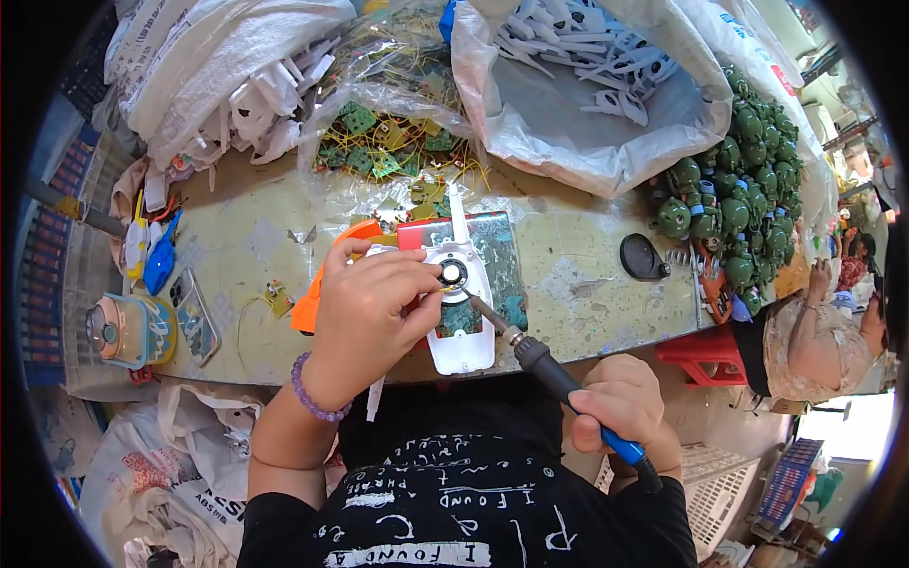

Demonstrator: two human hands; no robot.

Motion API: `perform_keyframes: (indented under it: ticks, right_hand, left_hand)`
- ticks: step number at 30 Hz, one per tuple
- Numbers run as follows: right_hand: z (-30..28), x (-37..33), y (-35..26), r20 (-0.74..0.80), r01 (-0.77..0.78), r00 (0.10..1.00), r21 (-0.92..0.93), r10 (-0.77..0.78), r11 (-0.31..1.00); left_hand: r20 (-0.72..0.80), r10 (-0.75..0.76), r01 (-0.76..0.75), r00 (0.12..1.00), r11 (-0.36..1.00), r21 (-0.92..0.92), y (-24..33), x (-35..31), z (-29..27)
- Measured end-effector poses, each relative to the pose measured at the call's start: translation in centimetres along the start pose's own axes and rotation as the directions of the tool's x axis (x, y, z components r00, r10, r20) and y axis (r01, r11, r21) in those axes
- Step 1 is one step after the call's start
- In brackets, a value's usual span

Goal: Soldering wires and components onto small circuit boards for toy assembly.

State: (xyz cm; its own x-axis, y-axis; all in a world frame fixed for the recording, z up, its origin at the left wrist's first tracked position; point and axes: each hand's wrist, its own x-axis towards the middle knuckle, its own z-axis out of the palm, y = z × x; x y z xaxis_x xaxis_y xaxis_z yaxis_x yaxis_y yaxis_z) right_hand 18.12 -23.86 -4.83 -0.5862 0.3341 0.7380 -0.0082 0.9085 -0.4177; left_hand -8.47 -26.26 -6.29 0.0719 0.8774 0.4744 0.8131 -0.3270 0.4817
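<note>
My right hand (617, 405) is wrapped round the blue-and-black handle of a soldering iron (559, 379). The iron's tip meets the white plastic housing (462, 352) close to a round black speaker (453, 274) set in it. Over the housing's left side reaches my left hand (377, 295), its fingertips pinched at the speaker's edge. What they pinch is too small to make out; a thin yellowish strand shows there. Beneath the housing lies a dark green patterned pad (507, 260). An orange plastic part (306, 308) sits behind my left hand, partly hidden.
Wired green circuit boards (388, 142) spill from a clear bag at the back. A white sack (587, 151) holds white plastic parts. Green figure-like parts (734, 199) pile up at right. A phone (196, 317), a cup (128, 329) and a black oval dish (644, 257) rest on the table.
</note>
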Motion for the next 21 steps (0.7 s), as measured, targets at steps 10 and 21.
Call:
perform_keyframes:
  ticks: [10,21]
  right_hand:
    - [0.11,-0.17,-0.11,0.007,-0.012,1.0,-0.018,0.013,1.0]
    - [0.33,0.21,-0.13,0.043,-0.012,0.999,-0.03,0.014,0.999]
  left_hand:
    - [-0.024,-0.007,0.007,1.0,1.0,-0.008,-0.1,-0.08,0.24]
    - [-0.016,0.029,-0.028,0.999,0.999,0.042,0.04,-0.03,0.14]
